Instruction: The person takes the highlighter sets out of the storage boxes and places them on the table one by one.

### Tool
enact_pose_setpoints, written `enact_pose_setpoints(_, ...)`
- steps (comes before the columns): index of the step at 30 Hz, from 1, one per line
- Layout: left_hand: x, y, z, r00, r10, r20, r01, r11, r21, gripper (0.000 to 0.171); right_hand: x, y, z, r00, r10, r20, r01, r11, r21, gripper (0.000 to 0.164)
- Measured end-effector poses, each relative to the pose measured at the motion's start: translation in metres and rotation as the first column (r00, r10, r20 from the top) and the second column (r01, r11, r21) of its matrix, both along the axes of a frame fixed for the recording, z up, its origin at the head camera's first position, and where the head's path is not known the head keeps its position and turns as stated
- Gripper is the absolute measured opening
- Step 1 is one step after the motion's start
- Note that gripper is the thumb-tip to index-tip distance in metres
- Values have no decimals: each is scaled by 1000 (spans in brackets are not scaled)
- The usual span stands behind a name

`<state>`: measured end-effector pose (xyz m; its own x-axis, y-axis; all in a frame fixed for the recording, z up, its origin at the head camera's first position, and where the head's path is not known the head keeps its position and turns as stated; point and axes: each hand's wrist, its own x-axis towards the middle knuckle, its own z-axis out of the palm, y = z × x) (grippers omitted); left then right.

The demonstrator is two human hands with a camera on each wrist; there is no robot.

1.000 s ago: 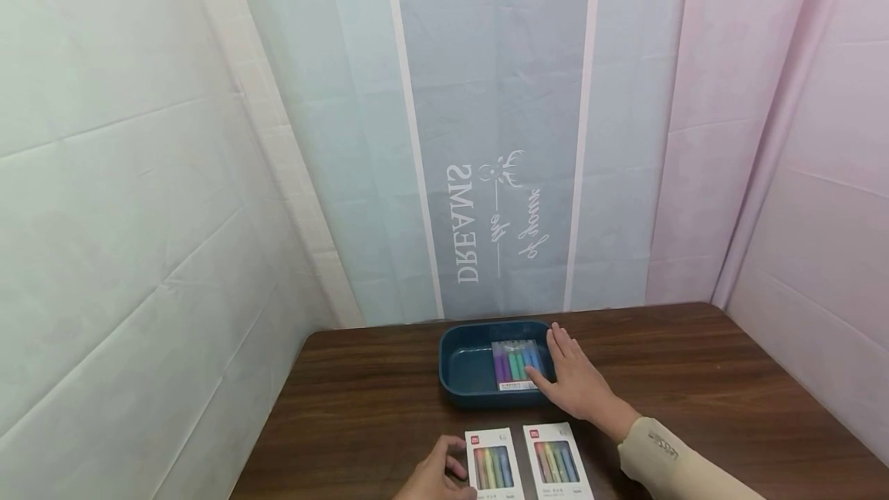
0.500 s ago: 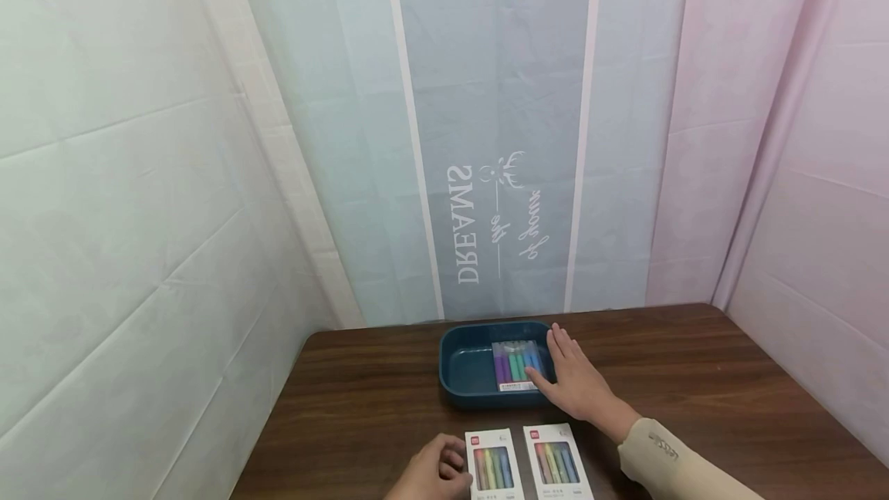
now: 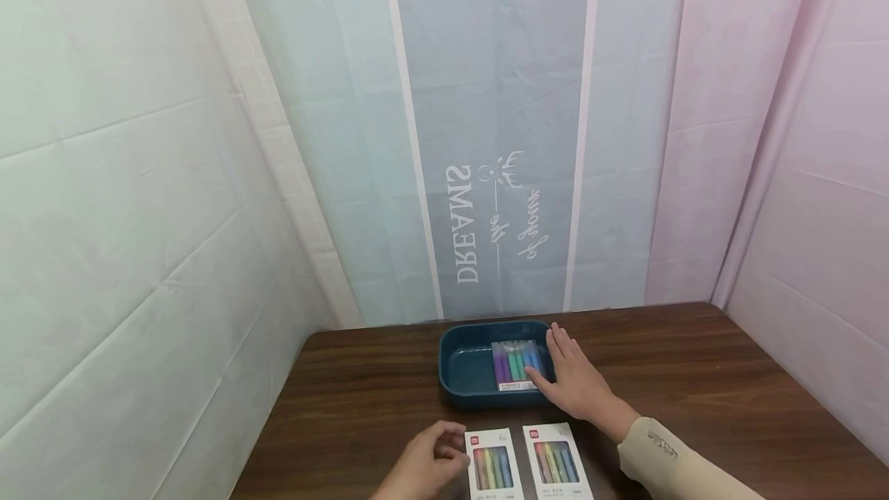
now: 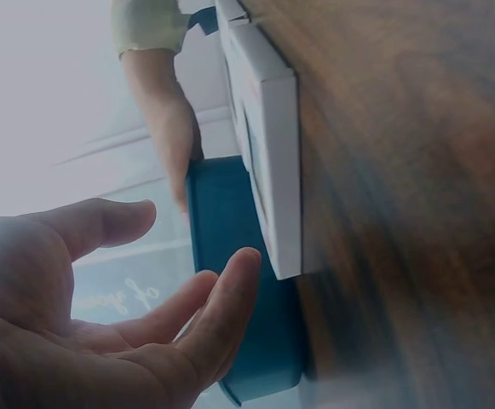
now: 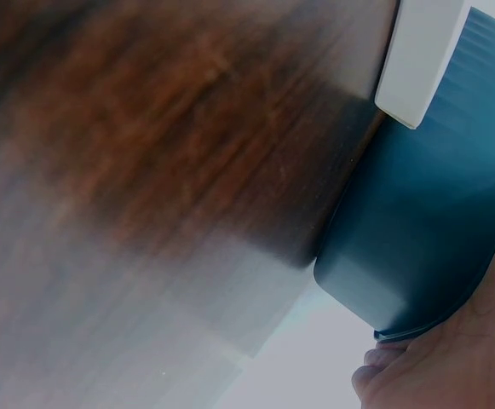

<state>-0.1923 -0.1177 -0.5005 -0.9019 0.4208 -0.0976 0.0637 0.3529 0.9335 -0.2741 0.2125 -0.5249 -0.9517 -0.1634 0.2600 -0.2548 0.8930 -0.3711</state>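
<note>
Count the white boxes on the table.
2: the left white box and the right white box, side by side on the near side of the blue tray; more could lie out of view.

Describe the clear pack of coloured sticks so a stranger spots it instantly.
On the brown wood-grain table sits a dark teal, rounded rectangular tray. In its right half lies the flat clear pack of purple, green and blue sticks. Unlike the two white windowed boxes, it is inside the tray.

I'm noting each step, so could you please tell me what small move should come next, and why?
Probably the left hand should grip the left white box: it is beside that box, holding nothing, while the right hand touches the tray.
</note>
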Motion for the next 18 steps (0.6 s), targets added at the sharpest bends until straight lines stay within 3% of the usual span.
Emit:
enact_pose_setpoints(8,-6,3,13,1000,0,29,1,999,-32,33,-1,1,-2,1000,0,1,0,1000,2,97)
enact_pose_setpoints(18,-9,4,26,997,-27,-71,29,999,22,34,1,0,0,1000,6,-2,-6,1000,-3,97)
